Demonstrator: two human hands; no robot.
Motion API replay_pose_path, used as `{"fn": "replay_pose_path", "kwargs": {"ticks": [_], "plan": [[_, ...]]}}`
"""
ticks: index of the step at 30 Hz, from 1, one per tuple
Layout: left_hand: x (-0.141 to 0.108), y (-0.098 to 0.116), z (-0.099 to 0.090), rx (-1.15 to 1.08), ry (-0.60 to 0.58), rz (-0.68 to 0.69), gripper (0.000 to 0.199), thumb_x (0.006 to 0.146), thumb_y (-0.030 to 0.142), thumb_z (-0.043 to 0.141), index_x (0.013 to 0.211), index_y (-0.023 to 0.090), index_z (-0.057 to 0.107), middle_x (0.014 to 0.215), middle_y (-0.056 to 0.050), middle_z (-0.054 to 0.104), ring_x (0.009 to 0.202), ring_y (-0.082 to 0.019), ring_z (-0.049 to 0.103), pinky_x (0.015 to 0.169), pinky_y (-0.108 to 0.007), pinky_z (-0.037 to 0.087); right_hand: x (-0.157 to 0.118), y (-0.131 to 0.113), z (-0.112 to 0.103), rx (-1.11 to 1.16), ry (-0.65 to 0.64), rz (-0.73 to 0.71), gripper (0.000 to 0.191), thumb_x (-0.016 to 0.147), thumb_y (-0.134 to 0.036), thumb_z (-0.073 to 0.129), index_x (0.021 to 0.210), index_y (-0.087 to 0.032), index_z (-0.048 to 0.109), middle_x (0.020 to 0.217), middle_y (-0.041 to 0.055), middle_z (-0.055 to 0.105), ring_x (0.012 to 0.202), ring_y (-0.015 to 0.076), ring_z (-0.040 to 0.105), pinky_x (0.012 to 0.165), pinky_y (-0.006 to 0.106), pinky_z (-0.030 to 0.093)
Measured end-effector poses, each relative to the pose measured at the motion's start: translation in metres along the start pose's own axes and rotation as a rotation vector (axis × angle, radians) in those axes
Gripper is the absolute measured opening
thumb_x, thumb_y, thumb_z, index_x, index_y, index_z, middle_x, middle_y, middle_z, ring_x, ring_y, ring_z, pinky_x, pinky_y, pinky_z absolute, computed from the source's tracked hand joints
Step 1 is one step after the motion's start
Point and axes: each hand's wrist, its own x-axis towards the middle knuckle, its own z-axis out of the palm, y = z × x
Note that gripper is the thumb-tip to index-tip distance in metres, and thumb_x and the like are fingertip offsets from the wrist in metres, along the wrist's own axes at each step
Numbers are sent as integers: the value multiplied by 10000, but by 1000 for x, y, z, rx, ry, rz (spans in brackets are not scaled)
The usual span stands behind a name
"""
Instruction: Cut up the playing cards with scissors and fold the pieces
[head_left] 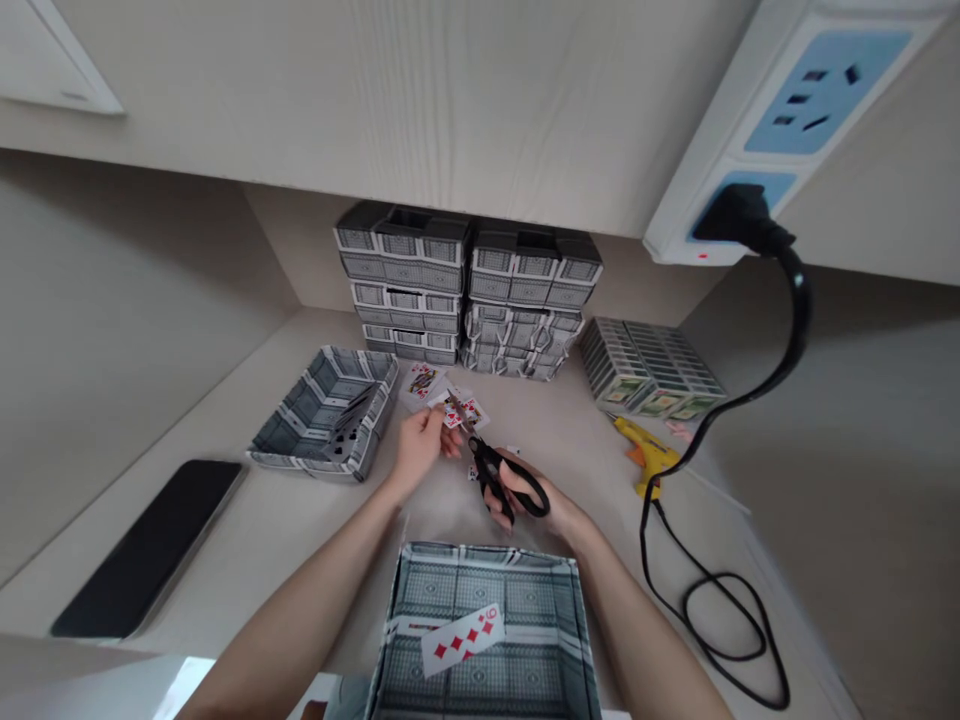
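Note:
My right hand is closed through the handles of black scissors, whose blades point up and left. My left hand pinches a playing card beside the blade tips. Behind it, face-up cards lie on the table. Small card pieces show near the scissors. Close to me stands an open box made of patterned cards, with a cut strip of a diamond card inside. Another card box at the left holds several cards.
Stacked card boxes stand at the back. Right of them are packed card decks. A yellow glue gun with a black cable lies on the right. A black phone lies at the left; a power strip hangs upper right.

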Motion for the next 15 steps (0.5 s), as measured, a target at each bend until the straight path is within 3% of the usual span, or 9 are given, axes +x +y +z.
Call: {"fn": "replay_pose_path", "kwargs": {"ticks": [15], "plan": [[5,-5,-1,74,-52,-29,284,779,347,402,563,168,446,413,20,528,308,-95,464,349,-200,348,-1,-3,-1,91,-12,116,509,779,-593,439,1049,-162,455,562,-43,472,369,82,450,354,204,399]]}}
